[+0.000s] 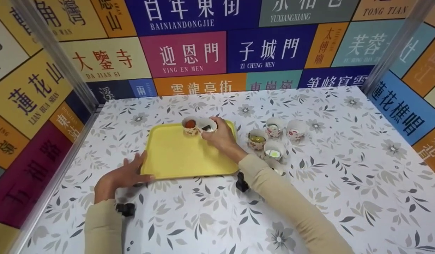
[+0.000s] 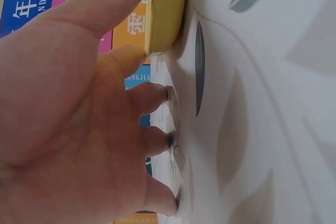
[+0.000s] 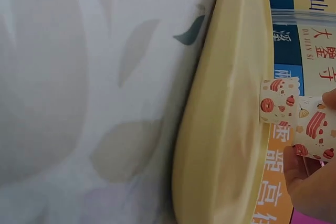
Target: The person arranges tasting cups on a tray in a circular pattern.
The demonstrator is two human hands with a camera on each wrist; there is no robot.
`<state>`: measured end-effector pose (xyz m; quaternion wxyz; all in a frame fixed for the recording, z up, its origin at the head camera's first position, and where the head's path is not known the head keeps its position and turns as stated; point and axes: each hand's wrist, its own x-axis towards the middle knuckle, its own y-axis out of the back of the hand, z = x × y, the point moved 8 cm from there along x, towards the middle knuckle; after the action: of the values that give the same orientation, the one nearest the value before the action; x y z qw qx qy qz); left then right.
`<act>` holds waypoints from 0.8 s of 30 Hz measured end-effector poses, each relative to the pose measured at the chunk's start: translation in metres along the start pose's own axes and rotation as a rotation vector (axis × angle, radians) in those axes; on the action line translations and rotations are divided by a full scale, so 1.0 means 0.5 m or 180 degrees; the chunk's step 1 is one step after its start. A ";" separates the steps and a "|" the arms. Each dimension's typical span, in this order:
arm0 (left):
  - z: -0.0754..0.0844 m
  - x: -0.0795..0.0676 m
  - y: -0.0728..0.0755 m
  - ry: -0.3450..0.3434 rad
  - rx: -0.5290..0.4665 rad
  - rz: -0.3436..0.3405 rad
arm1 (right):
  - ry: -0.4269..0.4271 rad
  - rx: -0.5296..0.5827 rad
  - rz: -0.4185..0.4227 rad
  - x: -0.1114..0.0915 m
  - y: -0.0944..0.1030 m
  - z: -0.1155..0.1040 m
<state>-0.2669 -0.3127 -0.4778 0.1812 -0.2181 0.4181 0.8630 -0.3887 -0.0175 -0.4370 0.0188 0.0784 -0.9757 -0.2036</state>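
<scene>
A yellow tray (image 1: 178, 153) lies on the patterned tabletop. My right hand (image 1: 222, 137) pinches a white paper cup (image 3: 316, 127) with a red cake print between thumb and fingers, over the tray's far right part. Something dark is inside that cup. Beside it, near the tray's far edge, stands another paper cup (image 1: 191, 127) with reddish-brown contents. At the tray's near left corner my left hand (image 1: 127, 173) has its fingers spread, the thumb along the near edge and the index finger (image 2: 126, 59) against the corner.
Right of the tray stand several more paper cups, one with yellow-green contents (image 1: 257, 140) and one with a white and green filling (image 1: 273, 151). Another cup (image 1: 276, 167) is partly hidden by the right sleeve. Colourful sign panels (image 1: 189, 53) wall the table's back and sides.
</scene>
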 end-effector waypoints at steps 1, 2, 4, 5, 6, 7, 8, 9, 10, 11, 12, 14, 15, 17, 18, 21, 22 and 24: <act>0.001 0.000 0.000 0.0004 -0.0011 -0.0002 | 0.0006 0.0017 0.0023 0.000 0.000 0.002; 0.001 0.000 -0.001 0.0018 -0.0025 -0.0005 | 0.0012 0.0029 0.0047 0.001 0.000 0.003; 0.001 0.000 -0.001 0.0035 -0.0041 -0.0004 | 0.0021 0.0041 0.0081 0.003 -0.002 0.006; 0.001 0.000 -0.001 0.0040 -0.0037 -0.0003 | 0.0015 0.0032 0.0094 0.005 -0.004 0.008; 0.002 0.001 -0.001 0.0013 0.0000 0.0001 | 0.0016 0.0025 0.0101 0.006 -0.005 0.009; 0.004 0.001 -0.002 -0.0016 0.0036 0.0002 | 0.0011 0.0029 0.0096 0.007 -0.008 0.010; 0.005 0.001 -0.002 -0.0044 0.0067 0.0004 | 0.0001 0.0021 0.0098 0.008 -0.010 0.012; 0.007 0.001 -0.003 -0.0077 0.0097 0.0007 | -0.0008 0.0026 0.0101 0.008 -0.012 0.014; 0.008 0.002 -0.003 -0.0102 0.0131 0.0015 | -0.0010 0.0029 0.0105 0.010 -0.015 0.015; 0.008 0.002 -0.003 -0.0124 0.0155 0.0020 | -0.0008 0.0024 0.0114 0.010 -0.017 0.015; 0.009 0.002 -0.004 -0.0134 0.0172 0.0024 | -0.0005 0.0035 0.0115 0.011 -0.019 0.016; 0.008 0.002 -0.005 -0.0105 0.0150 0.0024 | -0.0017 0.0039 0.0108 0.011 -0.024 0.019; 0.007 0.002 -0.005 -0.0086 0.0141 0.0026 | -0.0026 0.0060 0.0084 0.012 -0.027 0.021; 0.006 0.002 -0.004 -0.0064 0.0130 0.0027 | -0.0050 0.0105 0.0020 0.011 -0.032 0.024; 0.006 0.002 -0.004 -0.0062 0.0127 0.0026 | -0.0070 0.0132 -0.0017 0.010 -0.034 0.025; 0.008 0.002 -0.002 -0.0093 0.0140 0.0033 | -0.0097 0.0187 -0.0098 0.011 -0.039 0.027; 0.008 0.001 -0.001 -0.0100 0.0145 0.0032 | -0.0091 0.0187 -0.0107 0.012 -0.040 0.027; 0.009 0.001 0.001 -0.0115 0.0139 0.0031 | -0.0092 0.0169 -0.0109 0.015 -0.040 0.029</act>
<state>-0.2686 -0.3091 -0.4752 0.1893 -0.1965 0.4345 0.8583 -0.3941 -0.0311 -0.4580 -0.0008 0.0927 -0.9795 -0.1790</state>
